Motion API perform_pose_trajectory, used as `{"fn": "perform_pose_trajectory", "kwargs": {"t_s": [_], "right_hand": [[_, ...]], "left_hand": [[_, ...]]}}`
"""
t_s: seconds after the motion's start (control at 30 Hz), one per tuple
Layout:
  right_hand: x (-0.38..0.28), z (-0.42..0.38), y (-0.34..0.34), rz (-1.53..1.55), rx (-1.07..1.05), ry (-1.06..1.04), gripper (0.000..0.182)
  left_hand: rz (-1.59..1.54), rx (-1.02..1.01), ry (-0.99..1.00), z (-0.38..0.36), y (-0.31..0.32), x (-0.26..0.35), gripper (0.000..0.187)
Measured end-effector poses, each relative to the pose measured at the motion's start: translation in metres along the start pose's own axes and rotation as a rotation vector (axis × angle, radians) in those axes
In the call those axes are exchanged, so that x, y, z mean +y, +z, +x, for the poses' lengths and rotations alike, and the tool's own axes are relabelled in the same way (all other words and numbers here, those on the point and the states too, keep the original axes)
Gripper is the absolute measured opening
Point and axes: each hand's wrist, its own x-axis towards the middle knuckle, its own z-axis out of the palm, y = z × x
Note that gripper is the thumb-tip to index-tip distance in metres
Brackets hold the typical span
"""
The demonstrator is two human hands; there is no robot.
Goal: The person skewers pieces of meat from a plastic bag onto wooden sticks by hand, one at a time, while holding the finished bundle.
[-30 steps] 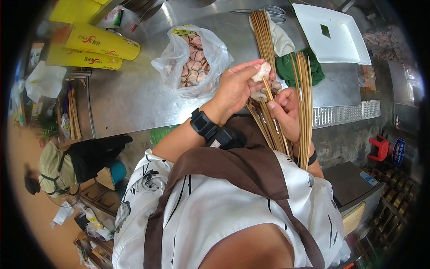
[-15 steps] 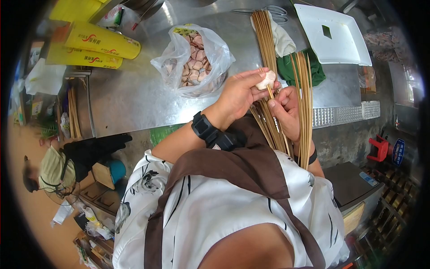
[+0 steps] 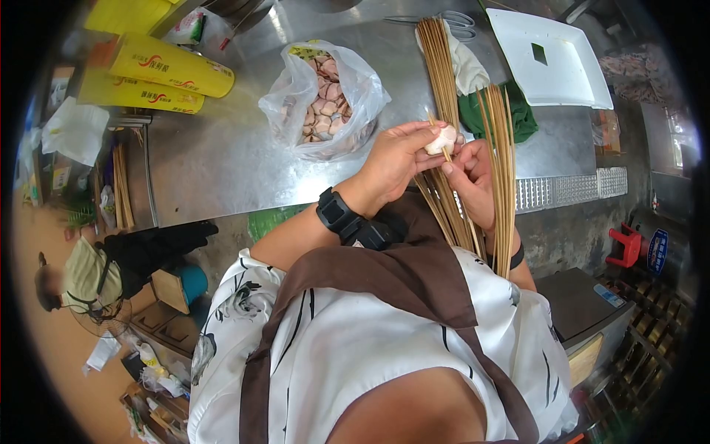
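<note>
Between the fingertips of my left hand (image 3: 394, 157) is a small pale pink piece of meat (image 3: 441, 140). A bamboo skewer (image 3: 447, 157) runs through it, its tip standing out past the far side. My right hand (image 3: 473, 180) pinches that skewer just below the meat. Long bamboo skewers (image 3: 503, 185) lie in a bundle along my right hand and forearm, with more fanned out beneath; how they are held is hidden. Left of my hands, an open clear plastic bag (image 3: 361, 96) holds many pinkish slices (image 3: 328, 107).
On the metal table (image 3: 200, 163) lie another skewer bundle (image 3: 438, 66), a white cloth (image 3: 467, 70), a green cloth (image 3: 477, 118), scissors (image 3: 458, 26) and a white tray (image 3: 510, 44). Yellow film boxes (image 3: 174, 66) sit at left. A person (image 3: 92, 274) is at far left.
The skewer's tip shows more clearly beyond the meat piece. My hands have shifted only slightly. At far left, the other person has moved a little.
</note>
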Motion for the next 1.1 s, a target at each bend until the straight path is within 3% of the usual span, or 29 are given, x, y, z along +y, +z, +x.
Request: {"fn": "perform_pose_trajectory", "kwargs": {"t_s": [0.2, 0.3, 0.4, 0.47, 0.5, 0.57, 0.73, 0.8, 0.87, 0.9, 0.97, 1.1], "right_hand": [[-0.008, 0.001, 0.005, -0.169, 0.089, -0.04, 0.021], [-0.012, 0.002, 0.009, -0.234, 0.139, -0.058, 0.02], [-0.015, 0.005, 0.008, -0.388, 0.151, -0.203, 0.017], [-0.026, 0.009, 0.011, -0.644, 0.085, -0.569, 0.011], [-0.025, 0.011, 0.009, -0.645, 0.085, -0.569, 0.011], [-0.023, 0.014, 0.003, -0.619, -0.188, -0.654, 0.008], [-0.022, 0.012, 0.009, -0.689, -0.207, -0.6, 0.004], [-0.026, 0.01, 0.012, -0.721, -0.176, -0.413, 0.009], [-0.022, 0.008, 0.016, -0.709, -0.178, -0.46, 0.016], [-0.02, 0.006, 0.019, -0.643, -0.162, -0.334, 0.018], [-0.021, 0.007, 0.019, -0.554, -0.201, -0.148, 0.025], [-0.005, 0.008, 0.011, -0.606, -0.224, -0.161, 0.026]], "left_hand": [[0.136, 0.063, 0.032, 0.002, -0.003, 0.006, 0.022], [0.36, 0.133, 0.065, 0.004, -0.005, 0.01, 0.021], [0.572, 0.169, 0.139, 0.008, -0.008, 0.009, 0.021], [0.642, 0.154, 0.22, 0.014, -0.015, 0.006, 0.02], [0.641, 0.154, 0.221, 0.016, -0.018, 0.006, 0.02], [0.774, 0.163, 0.249, 0.019, -0.023, 0.008, 0.024], [0.954, 0.241, 0.481, 0.013, -0.019, 0.022, 0.028], [0.982, 0.264, 0.555, 0.007, -0.003, 0.032, 0.028], [0.536, -0.082, 0.401, 0.004, 0.014, 0.036, 0.023], [0.537, -0.087, 0.407, 0.004, 0.016, 0.036, 0.023], [0.521, -0.133, 0.233, 0.005, 0.021, 0.037, 0.017], [0.484, -0.087, 0.25, 0.0, 0.025, 0.039, 0.013]]}}
